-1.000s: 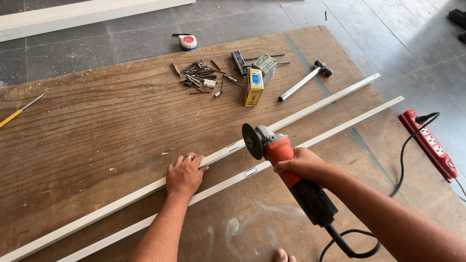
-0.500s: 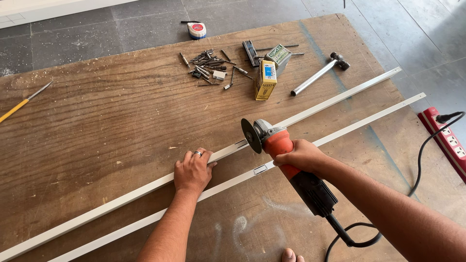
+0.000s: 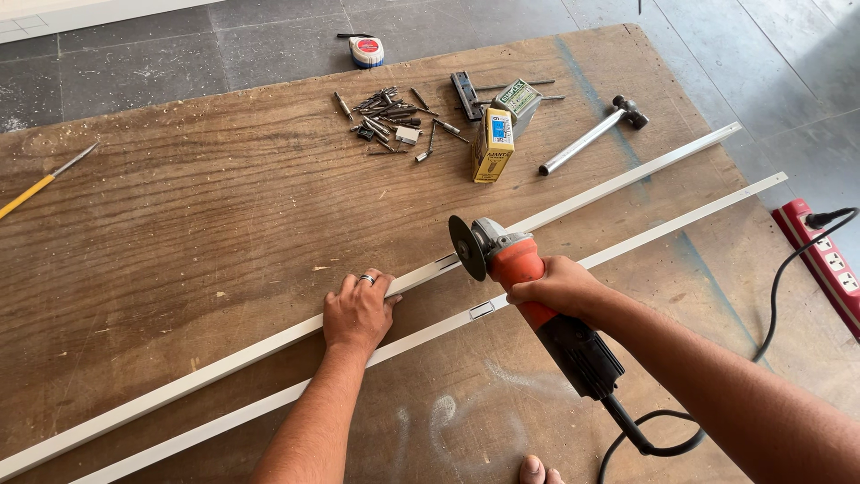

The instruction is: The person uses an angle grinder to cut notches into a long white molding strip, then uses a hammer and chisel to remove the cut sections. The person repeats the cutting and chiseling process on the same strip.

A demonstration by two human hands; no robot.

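From the head camera, looking down: the left hand (image 3: 360, 309) lies flat, palm down and fingers together, pressing on the nearer-to-the-tools white strip (image 3: 627, 177), which runs slantwise across the brown wooden worktop (image 3: 179, 233). A ring shows on one finger. The hand grips nothing; it simply bears down on the strip.

The right hand (image 3: 557, 289) is closed round the orange body of an angle grinder (image 3: 528, 296), just to the right of the left hand. The grinder's dark disc (image 3: 465, 247) stands on edge right at the same strip, near a notch in it; whether the disc touches the strip I cannot tell. The black rear of the tool points back toward the person, and its black cord (image 3: 654, 444) loops off the near edge of the worktop.

A second white strip (image 3: 681, 224) lies parallel, just nearer the person, passing under the right hand and the left forearm.

Farther back on the worktop sit a heap of screws and bits (image 3: 390, 116), a small yellow box (image 3: 494, 143), a hammer (image 3: 591, 134) and a yellow-handled tool (image 3: 40, 184) at the left edge. A tape measure (image 3: 365, 50) lies on the grey floor beyond. A red power strip (image 3: 820, 260) rests on the floor at right, with a black plug in it. A toe (image 3: 536, 470) shows at the bottom edge.
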